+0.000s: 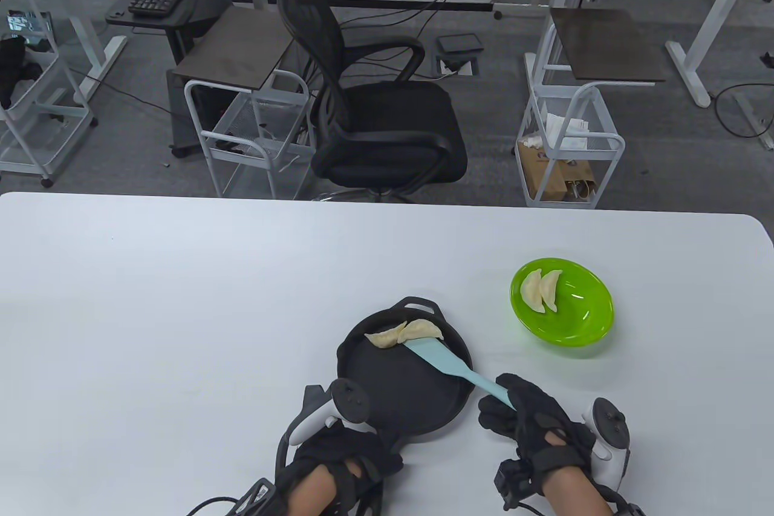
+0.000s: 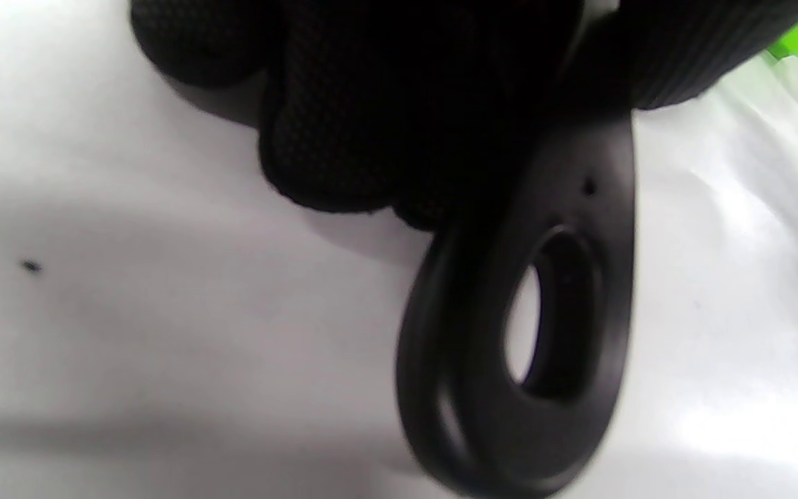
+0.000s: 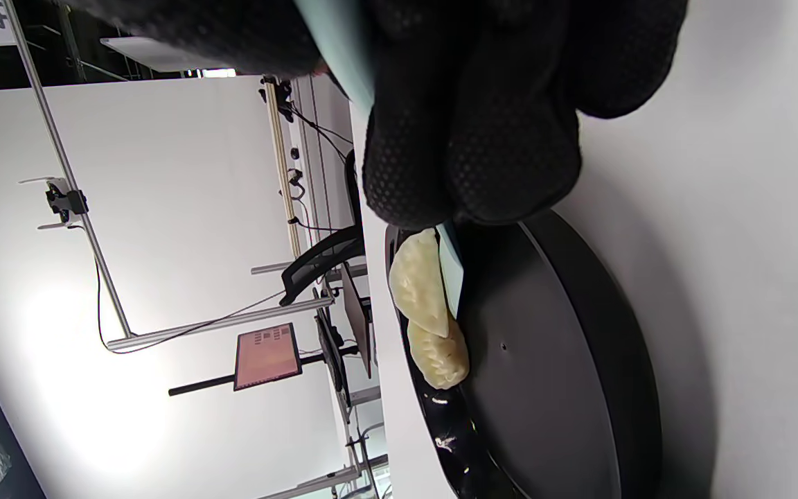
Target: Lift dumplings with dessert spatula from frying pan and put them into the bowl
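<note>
The pale blue spatula [image 1: 450,366] lies on a slant, its long axis running from the near right, where the right hand [image 1: 532,419] grips the handle with curled fingers, up and away to the far left. Its flat, smooth blade points into the far part of the pan [image 1: 404,383] and its tip meets the right-hand one of two dumplings [image 1: 421,329]; whether the blade is under that dumpling or only against it I cannot tell. The other pan dumpling [image 1: 382,338] touches the first, tip to tip, so the pair make a shallow row along the pan's far edge. Both are pale, crescent-shaped, with pleated, slightly glossy skins; the right wrist view shows them [image 3: 421,291] pressed close against the pan's low rim [image 3: 440,416].

The pan is round, matte black and shallow, with a small loop grip [image 1: 417,304] on its far side. Its long handle points toward the near edge of the table [image 1: 181,298], and the left hand [image 1: 338,461] is clenched round it; the left wrist view shows the gloved fingers [image 2: 343,138] wrapped above the handle's oval hanging hole [image 2: 530,326].

The bowl [image 1: 580,322] is bright green, shiny plastic, round, standing well apart to the right of the pan and slightly farther back. Two more dumplings [image 1: 540,291] lie inside against its left wall, overlapping.
</note>
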`<state>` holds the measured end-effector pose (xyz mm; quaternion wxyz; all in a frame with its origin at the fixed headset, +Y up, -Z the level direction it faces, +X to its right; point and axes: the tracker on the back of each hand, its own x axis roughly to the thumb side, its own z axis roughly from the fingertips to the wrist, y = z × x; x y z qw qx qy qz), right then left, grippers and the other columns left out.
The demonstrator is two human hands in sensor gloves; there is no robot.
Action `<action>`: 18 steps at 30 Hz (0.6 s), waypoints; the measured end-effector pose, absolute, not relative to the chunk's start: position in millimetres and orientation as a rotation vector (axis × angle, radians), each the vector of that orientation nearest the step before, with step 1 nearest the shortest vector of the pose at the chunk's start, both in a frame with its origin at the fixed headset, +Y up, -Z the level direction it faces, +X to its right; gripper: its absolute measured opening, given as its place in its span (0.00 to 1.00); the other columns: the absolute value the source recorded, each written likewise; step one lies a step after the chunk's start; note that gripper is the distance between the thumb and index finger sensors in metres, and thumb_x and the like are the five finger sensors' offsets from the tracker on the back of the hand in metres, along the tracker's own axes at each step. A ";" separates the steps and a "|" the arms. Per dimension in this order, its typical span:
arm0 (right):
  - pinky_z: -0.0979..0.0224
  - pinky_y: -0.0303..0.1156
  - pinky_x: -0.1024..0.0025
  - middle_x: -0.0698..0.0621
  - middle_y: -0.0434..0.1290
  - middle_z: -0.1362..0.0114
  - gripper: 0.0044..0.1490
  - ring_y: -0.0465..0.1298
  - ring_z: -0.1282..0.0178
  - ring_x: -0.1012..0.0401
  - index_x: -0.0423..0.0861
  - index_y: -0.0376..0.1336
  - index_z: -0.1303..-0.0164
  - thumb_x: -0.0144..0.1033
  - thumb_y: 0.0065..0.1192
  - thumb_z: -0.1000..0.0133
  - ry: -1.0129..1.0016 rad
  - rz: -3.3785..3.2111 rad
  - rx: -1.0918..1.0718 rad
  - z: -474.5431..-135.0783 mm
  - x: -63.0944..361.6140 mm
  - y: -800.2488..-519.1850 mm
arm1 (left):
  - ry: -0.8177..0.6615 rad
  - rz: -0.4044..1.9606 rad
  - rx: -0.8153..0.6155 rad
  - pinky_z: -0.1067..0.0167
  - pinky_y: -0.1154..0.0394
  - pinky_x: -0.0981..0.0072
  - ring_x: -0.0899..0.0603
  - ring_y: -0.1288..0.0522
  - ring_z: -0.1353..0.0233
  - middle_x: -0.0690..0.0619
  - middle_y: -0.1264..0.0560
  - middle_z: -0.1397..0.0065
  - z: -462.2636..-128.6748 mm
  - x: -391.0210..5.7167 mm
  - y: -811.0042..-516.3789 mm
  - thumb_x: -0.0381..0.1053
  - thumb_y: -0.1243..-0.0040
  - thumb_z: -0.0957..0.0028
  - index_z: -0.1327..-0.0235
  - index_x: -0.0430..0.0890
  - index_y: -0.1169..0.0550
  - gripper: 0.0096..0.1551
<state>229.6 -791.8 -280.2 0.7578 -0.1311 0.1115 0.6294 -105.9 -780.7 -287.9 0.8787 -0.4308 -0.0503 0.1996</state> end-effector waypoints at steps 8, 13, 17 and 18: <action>0.27 0.61 0.36 0.34 0.73 0.35 0.35 0.75 0.41 0.37 0.35 0.54 0.24 0.40 0.53 0.37 0.276 1.365 -0.232 -281.1 227.6 -793.6 | -0.110 0.417 -0.894 0.44 0.26 0.51 0.48 0.15 0.54 0.59 0.10 0.54 -288.0 -104.7 -781.5 0.76 0.42 0.50 0.38 0.54 0.25 0.36; 0.27 0.60 0.35 0.34 0.73 0.35 0.35 0.75 0.40 0.37 0.35 0.54 0.24 0.40 0.53 0.37 0.271 1.417 -0.193 -282.9 227.3 -792.1 | -0.111 0.418 -0.895 0.44 0.26 0.51 0.48 0.15 0.54 0.59 0.10 0.54 -287.9 -104.5 -781.9 0.76 0.42 0.50 0.38 0.54 0.25 0.36; 0.26 0.60 0.35 0.34 0.72 0.34 0.35 0.74 0.39 0.37 0.36 0.54 0.24 0.39 0.53 0.37 0.267 1.428 -0.171 -283.6 226.5 -791.4 | -0.111 0.419 -0.894 0.44 0.26 0.51 0.48 0.15 0.54 0.59 0.10 0.54 -287.9 -104.5 -782.3 0.76 0.42 0.50 0.38 0.54 0.25 0.36; 0.26 0.60 0.35 0.35 0.72 0.34 0.35 0.74 0.39 0.37 0.36 0.54 0.24 0.39 0.53 0.37 0.265 1.426 -0.167 -284.0 226.8 -791.7 | -0.111 0.419 -0.894 0.44 0.26 0.51 0.48 0.15 0.54 0.59 0.10 0.54 -287.8 -104.5 -782.3 0.76 0.42 0.50 0.38 0.54 0.25 0.36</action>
